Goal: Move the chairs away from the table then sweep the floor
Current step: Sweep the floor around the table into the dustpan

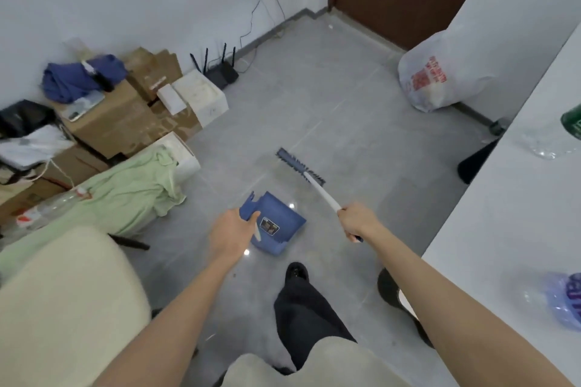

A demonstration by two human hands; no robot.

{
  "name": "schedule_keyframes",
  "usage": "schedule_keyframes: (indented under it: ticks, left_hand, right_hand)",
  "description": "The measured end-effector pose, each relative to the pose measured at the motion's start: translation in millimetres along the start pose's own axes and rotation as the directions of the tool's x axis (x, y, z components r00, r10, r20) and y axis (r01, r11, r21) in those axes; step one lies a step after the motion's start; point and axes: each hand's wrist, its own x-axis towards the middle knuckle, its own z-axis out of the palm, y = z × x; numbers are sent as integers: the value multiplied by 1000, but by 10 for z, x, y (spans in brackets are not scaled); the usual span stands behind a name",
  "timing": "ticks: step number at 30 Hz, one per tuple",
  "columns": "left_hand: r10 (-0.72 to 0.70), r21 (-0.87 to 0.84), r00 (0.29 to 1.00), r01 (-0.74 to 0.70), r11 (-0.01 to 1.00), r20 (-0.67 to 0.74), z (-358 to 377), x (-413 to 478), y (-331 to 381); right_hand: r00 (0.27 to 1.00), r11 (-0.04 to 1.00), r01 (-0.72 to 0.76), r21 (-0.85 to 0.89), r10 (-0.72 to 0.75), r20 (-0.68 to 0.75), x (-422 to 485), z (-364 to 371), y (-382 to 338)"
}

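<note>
Head view, looking down.

Item: broom with a white tubular handle and flat dark-blue bristle head [301,166]. Bristle head rests on the grey tiled floor [345,97], ahead of the person; the handle's long axis runs from the head down and right to the right hand [358,220]. Right-hand fingers are wrapped closed round the handle near its upper end.

Item: blue plastic dustpan [275,226] with a small printed label. It sits low over the floor, just left of the broom handle and nearer the person than the bristles. The left hand [231,234] is at its white grip; fingers look curled round it, though blur makes the closure uncertain.

Key relation: bristles lie beyond and slightly right of the pan, so a stroke would likely draw toward the person and leftward.

Item: cream upholstered chair [63,308], lower left, apart from the white table [503,229] at right.

Item: white plastic bag with red print [440,78], far right by the wall.
</note>
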Motion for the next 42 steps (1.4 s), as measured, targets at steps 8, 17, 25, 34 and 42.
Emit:
schedule_keyframes:
  ticks: [8,17,25,34,42]
  left_hand:
    - [110,121,993,-114,986,42,153,1006,1351]
    - [258,228,953,-290,929,160,587,1913,2579]
    - [344,271,884,-432,860,317,975,2659,3616]
    - [401,314,828,-530,787,393,1606,3161,4662]
    - [377,316,853,-492,811,361,2464,3430,5605]
  right_hand:
    - [984,963,-102,250,134,-115,811,-1031,-40]
    - [944,891,-227,393,301,-136,1526,-1802,160]
    - [861,764,-334,552,485,-151,2221,-2410,373]
    - [776,619,-347,704,611,-154,2993,-3017,825]
    - [756,554,-318,769,638,-147,4020,-4034,1386]
